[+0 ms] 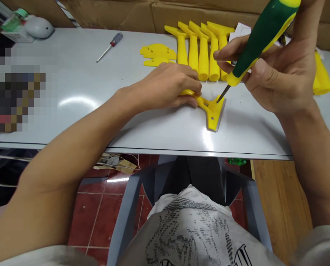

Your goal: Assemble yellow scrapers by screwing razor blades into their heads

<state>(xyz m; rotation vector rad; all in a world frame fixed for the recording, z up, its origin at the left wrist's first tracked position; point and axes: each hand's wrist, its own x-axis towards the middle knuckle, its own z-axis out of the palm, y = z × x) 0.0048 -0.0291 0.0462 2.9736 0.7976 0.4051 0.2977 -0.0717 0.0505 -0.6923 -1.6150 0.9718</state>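
Note:
My left hand [178, 85] is closed around the handle of a yellow scraper [213, 111], pressing it down near the table's front edge. A thin metal blade [221, 115] runs along the scraper's wide end, and two screw spots show on its head. In my right hand [283, 74] is a green and yellow screwdriver [264, 37], slanting down to the left. Its tip meets the upper screw spot on the scraper head. The fingers of my right hand are curled loosely about the screwdriver's handle.
Several yellow scraper handles [193, 51] lie in a row behind my left hand, with flat yellow plates [157, 51] beside them. A small screwdriver [111, 46] lies further left on the white table [78, 81]. At the right are more yellow handles [321, 75]. Cardboard [112, 16] stands along the back.

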